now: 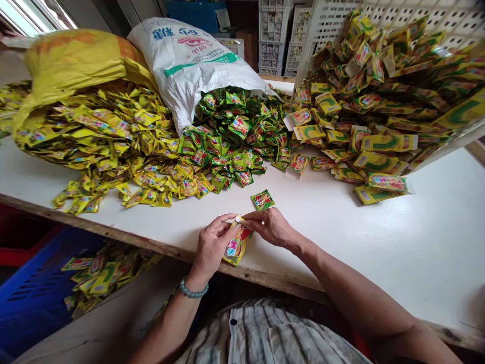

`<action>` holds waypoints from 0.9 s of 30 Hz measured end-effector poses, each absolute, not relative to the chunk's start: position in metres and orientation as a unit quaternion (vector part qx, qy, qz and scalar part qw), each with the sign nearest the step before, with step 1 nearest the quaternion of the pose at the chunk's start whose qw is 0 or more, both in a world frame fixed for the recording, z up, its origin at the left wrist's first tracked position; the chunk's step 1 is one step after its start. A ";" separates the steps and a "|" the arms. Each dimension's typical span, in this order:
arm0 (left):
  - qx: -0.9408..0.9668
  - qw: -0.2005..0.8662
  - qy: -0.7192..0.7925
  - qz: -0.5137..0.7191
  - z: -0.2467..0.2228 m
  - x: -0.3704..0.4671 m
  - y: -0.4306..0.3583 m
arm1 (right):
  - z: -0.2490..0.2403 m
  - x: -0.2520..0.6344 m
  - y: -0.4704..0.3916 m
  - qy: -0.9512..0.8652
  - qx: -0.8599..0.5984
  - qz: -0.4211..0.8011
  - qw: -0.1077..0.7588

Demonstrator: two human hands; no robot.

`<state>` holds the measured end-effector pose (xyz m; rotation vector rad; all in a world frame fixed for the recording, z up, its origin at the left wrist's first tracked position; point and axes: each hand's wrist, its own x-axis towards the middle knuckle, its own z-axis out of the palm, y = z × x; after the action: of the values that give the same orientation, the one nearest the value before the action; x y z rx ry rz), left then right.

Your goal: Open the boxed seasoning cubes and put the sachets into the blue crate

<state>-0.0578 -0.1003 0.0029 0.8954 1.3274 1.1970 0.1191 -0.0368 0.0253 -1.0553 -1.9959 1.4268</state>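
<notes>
A small yellow candy box (235,247) with colourful lettering is tilted over the table's front edge. My left hand (212,242) grips it along one side, thumb on the printed face. At its upper end, the fingers of my right hand (271,225) pinch the white flap. Just beyond my right hand a single green sachet (262,199) lies flat on the white table (318,217). Past that spread a heap of green sachets (242,126) and a heap of yellow sachets (113,131). What is inside the box cannot be seen.
A white sack (200,55) and a yellow sack (83,55) spill the sachets. On the right, a tipped white crate (462,25) pours out yellow boxes (382,111). Below the table's left edge stands a blue crate (34,283) holding boxes (102,275). Stacked crates (272,35) stand behind.
</notes>
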 end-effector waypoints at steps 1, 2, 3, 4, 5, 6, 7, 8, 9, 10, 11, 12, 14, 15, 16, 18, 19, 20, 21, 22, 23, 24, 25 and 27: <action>0.380 0.539 0.559 0.503 0.002 -0.058 -0.100 | 0.025 0.119 -0.037 -0.745 -0.395 0.484 0.235; 0.381 0.539 0.559 0.502 0.001 -0.058 -0.100 | 0.024 0.119 -0.037 -0.752 -0.402 0.466 0.238; 0.381 0.540 0.559 0.501 0.000 -0.058 -0.100 | 0.023 0.119 -0.036 -0.746 -0.406 0.469 0.243; 0.380 0.542 0.559 0.499 0.000 -0.058 -0.100 | 0.021 0.119 -0.034 -0.731 -0.404 0.492 0.248; 0.379 0.547 0.558 0.497 0.001 -0.058 -0.101 | 0.019 0.120 -0.032 -0.709 -0.398 0.524 0.252; 0.377 0.552 0.556 0.494 0.002 -0.058 -0.101 | 0.018 0.120 -0.030 -0.686 -0.391 0.558 0.255; 0.375 0.558 0.553 0.492 0.002 -0.058 -0.101 | 0.017 0.121 -0.028 -0.666 -0.383 0.586 0.257; 0.374 0.562 0.551 0.491 0.003 -0.057 -0.102 | 0.017 0.121 -0.027 -0.654 -0.378 0.603 0.258; 0.372 0.564 0.549 0.492 0.003 -0.057 -0.102 | 0.018 0.122 -0.027 -0.651 -0.373 0.609 0.256; 0.371 0.563 0.549 0.495 0.003 -0.057 -0.102 | 0.020 0.122 -0.028 -0.660 -0.369 0.605 0.250; 0.369 0.559 0.550 0.499 0.003 -0.057 -0.102 | 0.022 0.123 -0.030 -0.679 -0.365 0.589 0.242; 0.369 0.554 0.552 0.502 0.002 -0.056 -0.101 | 0.024 0.123 -0.032 -0.705 -0.360 0.565 0.232; 0.373 0.545 0.557 0.503 0.000 -0.056 -0.101 | 0.027 0.124 -0.036 -0.753 -0.358 0.507 0.218; 0.375 0.542 0.560 0.502 0.000 -0.056 -0.101 | 0.028 0.124 -0.037 -0.765 -0.357 0.491 0.213; 0.377 0.540 0.562 0.500 -0.001 -0.056 -0.101 | 0.027 0.125 -0.037 -0.764 -0.359 0.493 0.213; 0.378 0.543 0.561 0.498 -0.001 -0.056 -0.102 | 0.025 0.127 -0.034 -0.719 -0.361 0.552 0.220; 0.377 0.547 0.559 0.496 0.000 -0.056 -0.102 | 0.024 0.129 -0.031 -0.684 -0.359 0.595 0.222; 0.377 0.554 0.555 0.493 0.000 -0.056 -0.103 | 0.023 0.131 -0.028 -0.651 -0.355 0.634 0.221; 0.379 0.560 0.551 0.489 0.001 -0.056 -0.103 | 0.022 0.133 -0.025 -0.625 -0.352 0.662 0.219; 0.382 0.565 0.548 0.485 0.001 -0.057 -0.103 | 0.022 0.135 -0.023 -0.610 -0.349 0.679 0.215; 0.385 0.566 0.546 0.484 0.001 -0.057 -0.103 | 0.022 0.136 -0.022 -0.607 -0.347 0.684 0.209; 0.387 0.563 0.546 0.484 0.001 -0.057 -0.103 | 0.023 0.137 -0.022 -0.613 -0.349 0.679 0.204; 0.390 0.558 0.548 0.485 0.001 -0.057 -0.103 | 0.025 0.136 -0.023 -0.623 -0.356 0.667 0.202; 0.396 0.546 0.553 0.489 0.000 -0.058 -0.103 | 0.027 0.134 -0.028 -0.644 -0.373 0.635 0.204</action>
<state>-0.0577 -0.1029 0.0000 0.9400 1.3115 1.1587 0.1342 -0.0278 0.0271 -1.0414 -1.7973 1.7717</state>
